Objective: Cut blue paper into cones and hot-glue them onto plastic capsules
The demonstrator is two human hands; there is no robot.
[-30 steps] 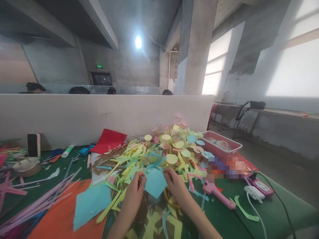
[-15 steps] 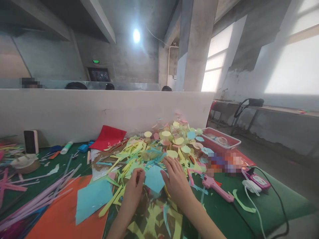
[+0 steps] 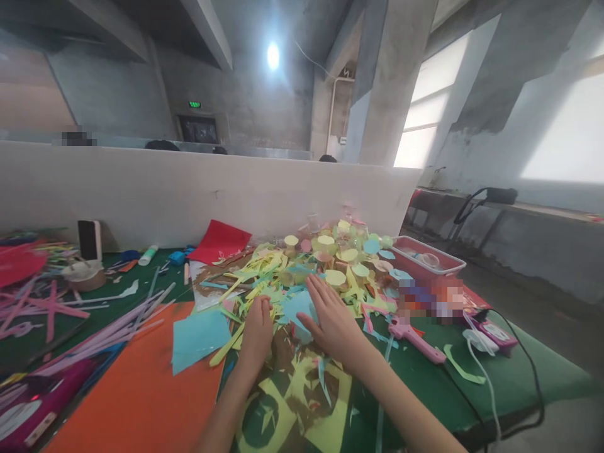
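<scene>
2 hands (image 3: pixel 259 330) (image 3: pixel 334 319), 1 blue paper (image 3: pixel 296 306) between, 1 tray (image 3: pixel 441 273)

Left of the left hand (image 3: pixel 258 321), there is room to pass low over the flat orange sheet (image 3: pixel 155 384). Straight ahead, the heap of paper discs (image 3: pixel 349 255) and the white partition (image 3: pixel 283 195) block the way; rightward, the pink glue gun (image 3: pixel 419 344) and its black cable (image 3: pixel 465 396) lie across the counter (image 3: pixel 561 372).

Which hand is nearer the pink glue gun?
Right. The right hand is left of the pink glue gun, not touching it, at the right edge of the light-blue paper cutout; the left hand is farther left, beyond that cutout.
</scene>
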